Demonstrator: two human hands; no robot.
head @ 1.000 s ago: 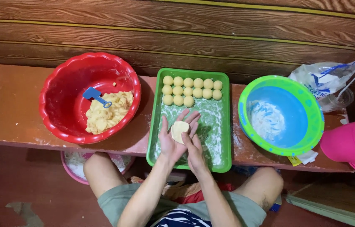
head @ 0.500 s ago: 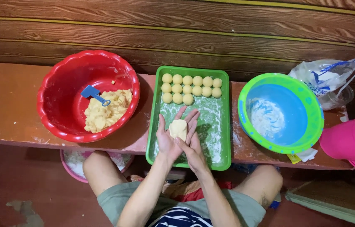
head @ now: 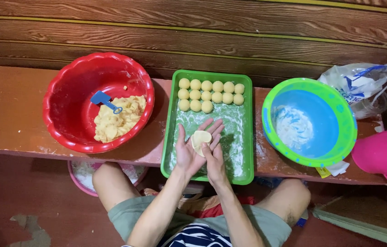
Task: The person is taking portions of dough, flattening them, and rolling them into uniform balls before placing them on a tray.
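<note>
On a floured green tray (dough balls lined along its far end), our open left hand cradles a dough disc; right hand presses its edge, best thinned evenly.

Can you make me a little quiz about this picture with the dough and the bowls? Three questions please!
1. True or false: the dough balls sit in the red bowl.
2. What lies flat on the left hand?
   A. a dough piece
   B. a spoon
   C. a bag
3. Fill in: the small scoop in the red bowl is ____ in colour.

Key:
1. False: they are lined up at the far end of the green tray.
2. A: the dough piece lies on it, with the right hand pressing its edge.
3. Blue.
</note>
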